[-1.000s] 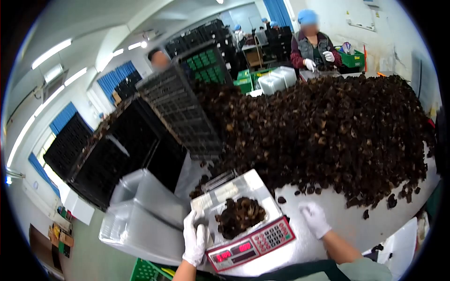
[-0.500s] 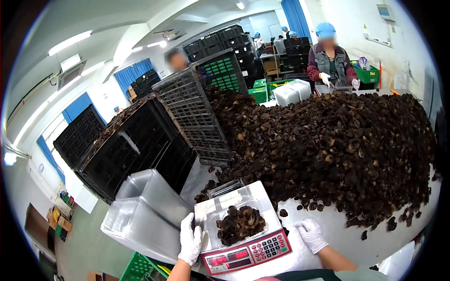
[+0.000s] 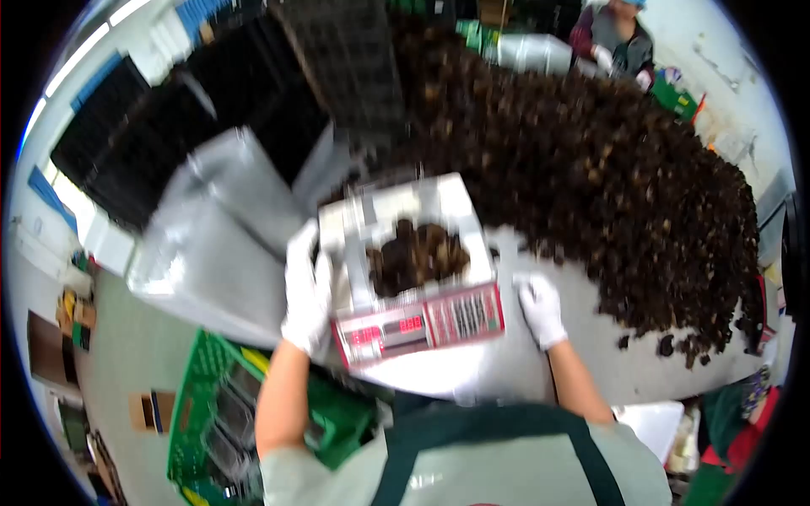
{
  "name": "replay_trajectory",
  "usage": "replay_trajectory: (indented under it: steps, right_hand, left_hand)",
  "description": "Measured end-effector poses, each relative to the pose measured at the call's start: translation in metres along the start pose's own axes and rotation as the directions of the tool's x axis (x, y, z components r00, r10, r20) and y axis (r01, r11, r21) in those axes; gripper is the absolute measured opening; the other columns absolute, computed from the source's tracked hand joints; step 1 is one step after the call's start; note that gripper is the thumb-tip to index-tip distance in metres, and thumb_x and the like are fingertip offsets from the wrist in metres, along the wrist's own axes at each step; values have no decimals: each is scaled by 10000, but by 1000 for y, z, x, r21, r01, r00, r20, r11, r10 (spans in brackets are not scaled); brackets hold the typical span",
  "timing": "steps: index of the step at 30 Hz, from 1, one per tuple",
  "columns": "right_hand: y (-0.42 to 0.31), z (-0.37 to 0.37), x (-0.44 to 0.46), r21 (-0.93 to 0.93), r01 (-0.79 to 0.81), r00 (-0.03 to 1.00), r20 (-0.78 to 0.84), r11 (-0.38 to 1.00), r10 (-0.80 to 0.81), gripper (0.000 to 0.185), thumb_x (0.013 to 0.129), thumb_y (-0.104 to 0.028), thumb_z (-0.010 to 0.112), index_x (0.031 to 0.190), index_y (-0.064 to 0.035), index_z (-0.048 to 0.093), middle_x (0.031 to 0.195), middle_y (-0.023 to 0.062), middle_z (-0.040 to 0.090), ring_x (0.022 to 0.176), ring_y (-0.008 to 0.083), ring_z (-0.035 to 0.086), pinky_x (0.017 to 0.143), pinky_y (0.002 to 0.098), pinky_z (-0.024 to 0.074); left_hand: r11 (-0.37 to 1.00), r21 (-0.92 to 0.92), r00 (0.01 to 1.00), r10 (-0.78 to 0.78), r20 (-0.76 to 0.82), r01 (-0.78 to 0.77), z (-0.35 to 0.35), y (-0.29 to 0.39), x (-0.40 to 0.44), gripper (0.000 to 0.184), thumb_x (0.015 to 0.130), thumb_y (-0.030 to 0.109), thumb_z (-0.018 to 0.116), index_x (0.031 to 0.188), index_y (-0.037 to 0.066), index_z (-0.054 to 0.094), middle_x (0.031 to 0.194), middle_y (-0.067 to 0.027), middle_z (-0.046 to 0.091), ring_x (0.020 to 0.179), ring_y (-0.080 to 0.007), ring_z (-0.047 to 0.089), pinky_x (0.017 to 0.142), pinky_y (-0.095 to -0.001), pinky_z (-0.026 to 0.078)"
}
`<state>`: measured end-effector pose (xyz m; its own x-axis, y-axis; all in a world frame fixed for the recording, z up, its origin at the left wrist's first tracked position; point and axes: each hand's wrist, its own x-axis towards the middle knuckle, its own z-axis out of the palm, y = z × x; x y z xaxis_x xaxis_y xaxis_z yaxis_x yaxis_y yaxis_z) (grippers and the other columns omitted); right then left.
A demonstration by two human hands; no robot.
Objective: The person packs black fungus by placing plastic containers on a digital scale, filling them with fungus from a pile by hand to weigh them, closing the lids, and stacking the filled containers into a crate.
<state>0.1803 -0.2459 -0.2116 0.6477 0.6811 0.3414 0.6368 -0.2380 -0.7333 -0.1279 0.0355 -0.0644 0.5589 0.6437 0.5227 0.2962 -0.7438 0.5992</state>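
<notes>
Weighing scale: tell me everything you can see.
The scale has a pale platform and a red-edged front panel bearing lit red digits, too blurred to read, and a keypad. It sits on the table, slightly turned, panel towards the wearer. A clear tray of dark brown pieces rests on the platform. The left hand is at its left edge; contact is unclear.

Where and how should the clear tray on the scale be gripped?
Likely hold the tray by its left and right rims, a hand from each side: the dark heap sits mid-tray, and the left hand and right hand flank the scale. Blur softens the rims.
</notes>
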Motion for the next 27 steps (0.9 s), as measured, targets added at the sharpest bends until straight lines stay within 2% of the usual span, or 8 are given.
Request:
replay_trajectory:
  steps: [3, 5, 6, 15, 19, 21, 24, 27]
  right_hand:
    - [0, 0, 1, 67, 18, 1000, -12, 998, -17, 120, 945, -79, 639, 1019, -70, 733, 1012, 134, 721, 973, 307, 692, 881, 384, 541]
    - [7, 5, 0, 115, 10, 1000, -23, 993, -8, 130, 924, -31, 652, 1019, -69, 733, 1011, 107, 724, 967, 264, 697, 876, 360, 541]
    - [7, 5, 0, 131, -5, 1000, -14, 991, 7, 129, 944, 25, 638, 1023, -17, 731, 995, 63, 720, 960, 165, 679, 922, 289, 521]
    - [-4, 0, 3, 7, 62, 997, -37, 998, -61, 135, 934, -65, 636, 1018, -90, 739, 1018, 118, 720, 985, 306, 690, 895, 397, 545]
    - [-10, -3, 2, 143, -102, 995, 29, 985, 98, 138, 961, -108, 635, 1044, -82, 742, 1032, 105, 715, 968, 267, 693, 901, 357, 545]
    - [-17, -1, 0, 230, -181, 983, 24, 956, 181, 139, 955, -103, 645, 1057, -83, 737, 1034, 101, 708, 956, 249, 690, 884, 341, 547]
    - [-64, -13, 12, 328, -170, 985, 50, 929, 163, 161, 941, -88, 666, 1090, -84, 726, 1032, 91, 694, 938, 214, 683, 846, 314, 550]
    - [-118, -24, 32, 361, -25, 999, 32, 932, 14, 196, 913, -59, 689, 1106, -85, 705, 1020, 85, 684, 906, 205, 671, 800, 316, 552]
  left_hand:
    - [997, -25, 997, -74, 9, 74, -3, 0, -1, 498, 1060, 168, 508, 1512, -15, 414, 1530, -185, 473, 1421, -302, 459, 1204, -396, 332]
    - [999, -16, 999, -30, -43, 29, 2, -5, 0, 489, 1020, 126, 536, 1483, -11, 460, 1434, -214, 519, 1321, -369, 518, 1147, -422, 393]
    - [994, -81, 997, -71, -37, 68, 4, -5, 0, 504, 1019, 169, 548, 1482, -9, 457, 1419, -220, 525, 1310, -377, 521, 1134, -432, 400]
    - [975, 152, 979, 143, 142, -165, 21, -5, 64, 529, 999, 293, 584, 1433, 1, 505, 1322, -243, 563, 1221, -408, 564, 1063, -435, 448]
    - [912, 317, 910, -340, 236, 258, 39, -7, 89, 675, 1021, 386, 586, 1540, 12, 370, 1182, -241, 701, 1058, -396, 677, 980, -403, 510]
    - [897, 316, 884, -392, 253, 308, 55, -38, 97, 726, 1006, 320, 616, 1586, 31, 288, 1172, -217, 735, 1033, -339, 712, 941, -375, 527]
    - [848, -65, 809, -476, 344, 526, 58, -31, 101, 805, 941, 124, 645, 1624, 60, 225, 1168, -99, 736, 966, -159, 696, 855, -285, 539]
    - [776, -194, 791, -539, 289, 599, 56, -15, 101, 841, 936, 99, 647, 1634, 58, 179, 1048, -74, 699, 877, -128, 667, 803, -266, 538]
